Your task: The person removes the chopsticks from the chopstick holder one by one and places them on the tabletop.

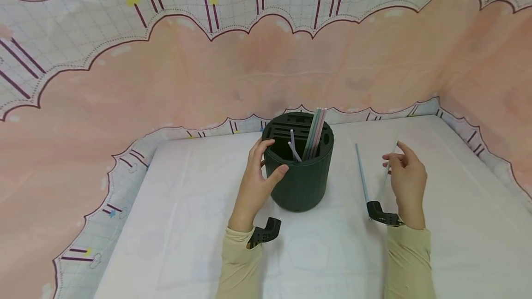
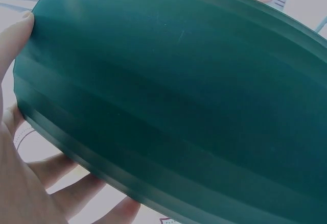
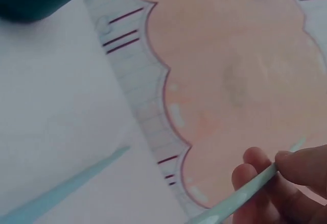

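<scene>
A dark green ribbed pen holder (image 1: 298,186) with a slotted top stands upright on the white table. My left hand (image 1: 256,186) grips its left side, thumb at the front and fingers round the edge; in the left wrist view its green wall (image 2: 168,96) fills most of the picture. Several pale green and pink straws (image 1: 314,135) lean in the holder's open compartment, beside short lilac pieces (image 1: 293,150). Right of the holder, my right hand (image 1: 409,179) pinches a pale green straw (image 3: 237,196) between thumb and fingers. A light blue straw (image 1: 361,172) lies on the table left of that hand.
The white tabletop (image 1: 187,225) reaches back to a pink and white patterned cloth (image 1: 249,77), which hangs behind and at both sides. Black camera mounts (image 1: 382,214) sit on both wrists.
</scene>
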A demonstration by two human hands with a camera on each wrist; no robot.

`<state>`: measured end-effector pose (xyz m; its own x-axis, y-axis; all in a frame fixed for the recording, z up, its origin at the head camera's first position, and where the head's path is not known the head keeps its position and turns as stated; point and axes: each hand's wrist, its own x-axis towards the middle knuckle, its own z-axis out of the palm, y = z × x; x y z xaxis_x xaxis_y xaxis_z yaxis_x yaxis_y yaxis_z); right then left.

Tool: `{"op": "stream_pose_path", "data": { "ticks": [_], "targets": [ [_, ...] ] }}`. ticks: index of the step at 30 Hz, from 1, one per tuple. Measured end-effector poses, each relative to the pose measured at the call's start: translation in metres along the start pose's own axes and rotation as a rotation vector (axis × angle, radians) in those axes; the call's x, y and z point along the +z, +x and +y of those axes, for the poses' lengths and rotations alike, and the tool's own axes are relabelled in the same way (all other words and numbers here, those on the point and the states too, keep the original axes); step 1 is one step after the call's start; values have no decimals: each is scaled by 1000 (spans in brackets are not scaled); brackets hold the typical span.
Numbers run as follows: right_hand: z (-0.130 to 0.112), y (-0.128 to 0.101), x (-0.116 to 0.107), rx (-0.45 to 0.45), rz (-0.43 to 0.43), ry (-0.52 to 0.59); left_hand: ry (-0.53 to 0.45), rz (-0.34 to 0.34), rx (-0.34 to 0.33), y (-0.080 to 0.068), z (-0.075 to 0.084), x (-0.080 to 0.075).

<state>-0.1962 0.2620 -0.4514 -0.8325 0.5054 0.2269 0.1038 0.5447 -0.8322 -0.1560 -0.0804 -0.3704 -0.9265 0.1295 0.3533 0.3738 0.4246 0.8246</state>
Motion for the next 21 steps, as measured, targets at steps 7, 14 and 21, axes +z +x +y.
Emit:
{"op": "stream_pose_path", "data": {
  "ticks": [7,14,21],
  "targets": [
    [-2,-8,2,62,-162,-71,6,3,0,-1,-1,0],
    [-16,-19,-5,109,-331,-18,15,5,-18,-1,1,-1],
    [-7,-22,4,73,-315,-56,3,3,-3,0,0,-1]
  ]
}}
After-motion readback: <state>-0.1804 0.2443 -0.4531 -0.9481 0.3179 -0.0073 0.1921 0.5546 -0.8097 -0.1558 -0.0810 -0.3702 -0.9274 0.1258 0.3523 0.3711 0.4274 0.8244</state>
